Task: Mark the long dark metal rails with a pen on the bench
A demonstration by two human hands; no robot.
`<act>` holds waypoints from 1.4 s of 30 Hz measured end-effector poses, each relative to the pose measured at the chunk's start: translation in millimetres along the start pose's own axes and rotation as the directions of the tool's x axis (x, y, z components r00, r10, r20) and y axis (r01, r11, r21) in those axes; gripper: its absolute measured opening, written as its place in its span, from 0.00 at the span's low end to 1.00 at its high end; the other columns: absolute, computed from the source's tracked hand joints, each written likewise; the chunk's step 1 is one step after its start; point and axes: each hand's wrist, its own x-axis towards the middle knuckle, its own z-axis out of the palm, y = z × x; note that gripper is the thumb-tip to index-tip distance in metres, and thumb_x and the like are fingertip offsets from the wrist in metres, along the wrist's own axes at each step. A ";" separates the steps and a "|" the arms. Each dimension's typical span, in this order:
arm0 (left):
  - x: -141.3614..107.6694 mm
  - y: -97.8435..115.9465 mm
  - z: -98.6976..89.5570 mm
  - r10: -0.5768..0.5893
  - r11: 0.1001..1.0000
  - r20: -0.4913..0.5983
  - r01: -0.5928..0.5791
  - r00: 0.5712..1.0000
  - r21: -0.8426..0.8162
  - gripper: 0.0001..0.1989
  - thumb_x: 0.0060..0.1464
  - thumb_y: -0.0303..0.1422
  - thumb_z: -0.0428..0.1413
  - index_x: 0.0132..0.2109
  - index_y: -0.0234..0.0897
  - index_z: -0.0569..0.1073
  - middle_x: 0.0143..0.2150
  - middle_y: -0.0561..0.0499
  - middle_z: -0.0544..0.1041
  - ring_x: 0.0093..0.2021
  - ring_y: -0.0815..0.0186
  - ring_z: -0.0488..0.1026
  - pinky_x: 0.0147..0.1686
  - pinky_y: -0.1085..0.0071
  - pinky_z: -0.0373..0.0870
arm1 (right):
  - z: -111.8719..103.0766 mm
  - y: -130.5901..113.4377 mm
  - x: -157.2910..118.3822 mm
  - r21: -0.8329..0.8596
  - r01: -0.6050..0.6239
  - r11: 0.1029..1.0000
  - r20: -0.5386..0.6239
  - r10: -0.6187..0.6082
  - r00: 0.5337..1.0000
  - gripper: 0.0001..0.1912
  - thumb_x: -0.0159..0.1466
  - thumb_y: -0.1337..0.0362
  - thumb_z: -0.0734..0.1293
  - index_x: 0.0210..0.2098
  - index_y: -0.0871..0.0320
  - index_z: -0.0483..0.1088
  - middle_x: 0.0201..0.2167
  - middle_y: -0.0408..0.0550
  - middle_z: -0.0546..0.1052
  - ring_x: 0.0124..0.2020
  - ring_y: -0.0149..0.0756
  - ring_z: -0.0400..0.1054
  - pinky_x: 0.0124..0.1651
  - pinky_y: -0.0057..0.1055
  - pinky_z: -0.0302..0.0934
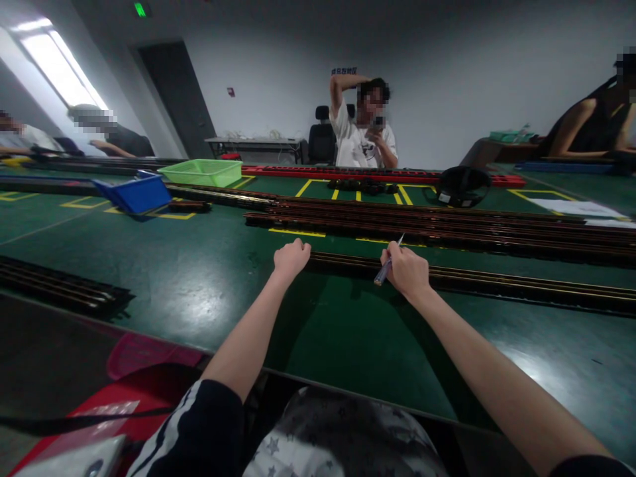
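Observation:
My left hand (292, 260) is closed around the left end of a long dark strip (521, 281) with brassy lines along it, which lies on the green table. My right hand (408, 270) is curled over the same strip further right. It grips a slim tool (382, 273) with a thin pointed metal tip and a bluish, see-through handle. The tool's tip points away from me and its handle end toward me; its exact kind is unclear. Just beyond both hands lies a bundle of long dark, reddish-brown strips (447, 222).
More dark strips (64, 285) lie at the left. A blue bin (139, 193), a green basket (203, 173), a black round container (463, 187) and white papers (576, 207) stand or lie further back. A person (365, 132) sits opposite; others sit at both sides.

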 end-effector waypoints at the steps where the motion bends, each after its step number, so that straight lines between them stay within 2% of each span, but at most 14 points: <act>1: 0.4 -0.7 0.1 -0.001 1.000 0.001 0.001 1.000 -0.011 0.20 0.63 0.37 0.37 0.44 0.32 0.71 0.43 0.38 0.78 0.43 0.56 0.76 0.43 0.62 0.69 | -0.3 0.2 0.2 -0.013 -0.004 1.000 0.007 0.004 1.000 0.17 0.66 0.63 0.52 0.34 0.64 0.68 0.23 0.54 0.72 0.21 0.34 0.63 0.23 0.27 0.46; 6: 1.9 -5.2 -1.8 -0.046 0.998 -0.013 0.045 0.999 -0.034 0.20 0.62 0.36 0.38 0.44 0.32 0.72 0.44 0.37 0.77 0.44 0.55 0.75 0.41 0.63 0.70 | 1.1 1.6 9.5 -0.020 0.054 0.998 -0.040 -0.055 0.998 0.12 0.64 0.65 0.56 0.33 0.63 0.68 0.23 0.53 0.74 0.24 0.37 0.67 0.38 0.34 0.54; 8: 1.6 -7.2 -3.5 -0.060 0.998 -0.014 0.059 0.998 -0.038 0.20 0.62 0.36 0.39 0.43 0.32 0.73 0.45 0.37 0.77 0.45 0.54 0.75 0.41 0.63 0.70 | 2.3 1.3 17.0 0.090 0.069 0.994 -0.063 -0.063 0.996 0.10 0.63 0.66 0.56 0.33 0.63 0.67 0.24 0.54 0.75 0.26 0.38 0.68 0.42 0.37 0.55; 10: 0.9 -8.9 -5.1 -0.062 0.997 -0.010 0.062 0.998 -0.047 0.20 0.62 0.36 0.39 0.42 0.32 0.73 0.44 0.37 0.77 0.44 0.55 0.76 0.40 0.63 0.70 | 2.7 -1.0 25.7 0.261 0.067 0.963 -0.050 -0.056 0.997 0.08 0.63 0.66 0.57 0.33 0.62 0.65 0.26 0.53 0.75 0.27 0.39 0.69 0.42 0.37 0.57; 12: 0.3 -10.3 -6.0 -0.057 0.996 -0.002 0.056 0.998 -0.063 0.20 0.62 0.35 0.39 0.41 0.32 0.74 0.43 0.38 0.78 0.42 0.57 0.76 0.39 0.65 0.70 | 2.0 -5.8 34.4 0.467 0.049 0.883 0.000 -0.055 0.998 0.06 0.62 0.65 0.58 0.35 0.61 0.64 0.29 0.53 0.76 0.29 0.38 0.70 0.39 0.35 0.59; 15: 0.0 -11.0 -6.2 -0.055 0.995 0.002 0.055 0.998 -0.081 0.20 0.62 0.35 0.39 0.41 0.32 0.74 0.43 0.39 0.78 0.41 0.58 0.76 0.38 0.66 0.70 | 0.9 -18.1 47.5 0.731 -0.048 0.680 0.108 -0.046 0.993 0.04 0.62 0.66 0.59 0.36 0.58 0.64 0.33 0.51 0.77 0.33 0.37 0.72 0.35 0.31 0.61; 19: 0.9 -10.3 -6.4 -0.075 0.993 0.002 0.075 0.997 -0.091 0.19 0.61 0.35 0.40 0.41 0.32 0.74 0.43 0.38 0.78 0.43 0.56 0.76 0.38 0.65 0.70 | 2.7 -40.4 65.3 0.885 -0.131 0.447 0.213 -0.138 0.967 0.07 0.65 0.64 0.59 0.40 0.59 0.66 0.28 0.48 0.77 0.30 0.33 0.71 0.36 0.30 0.64; 21: 1.5 -10.3 -7.2 -0.085 0.993 0.007 0.085 0.996 -0.086 0.19 0.61 0.34 0.40 0.41 0.32 0.75 0.44 0.37 0.78 0.43 0.56 0.76 0.38 0.66 0.70 | 5.4 -51.4 73.7 0.909 -0.183 0.374 0.275 -0.207 0.939 0.10 0.66 0.61 0.59 0.41 0.59 0.67 0.27 0.47 0.77 0.28 0.32 0.71 0.36 0.29 0.65; 23: 1.8 -10.8 -8.4 -0.093 0.993 0.019 0.094 0.995 -0.064 0.17 0.61 0.33 0.42 0.42 0.33 0.75 0.44 0.38 0.78 0.44 0.56 0.76 0.38 0.67 0.69 | 9.3 -61.1 80.9 0.906 -0.208 0.368 0.316 -0.263 0.912 0.12 0.66 0.58 0.60 0.38 0.60 0.70 0.27 0.47 0.76 0.27 0.32 0.71 0.35 0.29 0.64; 25: 1.7 -11.6 -9.4 -0.090 0.995 0.027 0.091 0.996 -0.041 0.16 0.60 0.31 0.43 0.42 0.35 0.74 0.45 0.39 0.78 0.44 0.56 0.76 0.38 0.67 0.69 | 13.9 -69.3 86.4 0.890 -0.215 0.403 0.326 -0.231 0.917 0.15 0.65 0.56 0.61 0.33 0.60 0.72 0.24 0.46 0.75 0.26 0.32 0.70 0.34 0.28 0.63; 28: 1.7 -12.2 -9.2 -0.086 0.995 0.021 0.087 0.996 -0.042 0.16 0.60 0.32 0.43 0.43 0.36 0.75 0.46 0.39 0.77 0.45 0.57 0.76 0.38 0.67 0.69 | 21.6 -80.3 90.3 0.895 -0.192 0.403 0.289 -0.197 0.937 0.19 0.65 0.53 0.61 0.28 0.60 0.73 0.20 0.45 0.72 0.26 0.32 0.69 0.34 0.27 0.62; 31: 3.2 -11.9 -7.2 -0.102 0.993 0.005 0.103 0.995 -0.065 0.18 0.61 0.33 0.41 0.45 0.35 0.75 0.47 0.38 0.77 0.46 0.55 0.75 0.39 0.66 0.70 | 29.0 -89.9 89.3 0.929 -0.178 0.325 0.230 -0.130 0.964 0.15 0.66 0.58 0.61 0.26 0.60 0.70 0.19 0.42 0.70 0.23 0.30 0.68 0.33 0.27 0.62; 36: 7.2 -11.3 -3.9 -0.097 0.995 -0.014 0.097 0.995 -0.026 0.20 0.61 0.32 0.39 0.45 0.35 0.75 0.48 0.37 0.77 0.48 0.53 0.75 0.42 0.62 0.69 | 35.7 -95.7 82.2 0.931 -0.305 0.201 0.330 -0.107 0.938 0.07 0.63 0.65 0.64 0.29 0.58 0.64 0.19 0.39 0.70 0.21 0.28 0.66 0.30 0.25 0.63; 42: 7.0 -10.5 -4.4 -0.097 0.995 -0.011 0.097 0.995 -0.014 0.20 0.62 0.32 0.39 0.46 0.36 0.75 0.47 0.38 0.77 0.47 0.54 0.75 0.43 0.63 0.70 | 34.9 -91.7 77.7 0.943 -0.264 0.204 0.298 -0.159 0.941 0.07 0.61 0.65 0.66 0.28 0.60 0.67 0.22 0.43 0.74 0.22 0.27 0.67 0.30 0.25 0.62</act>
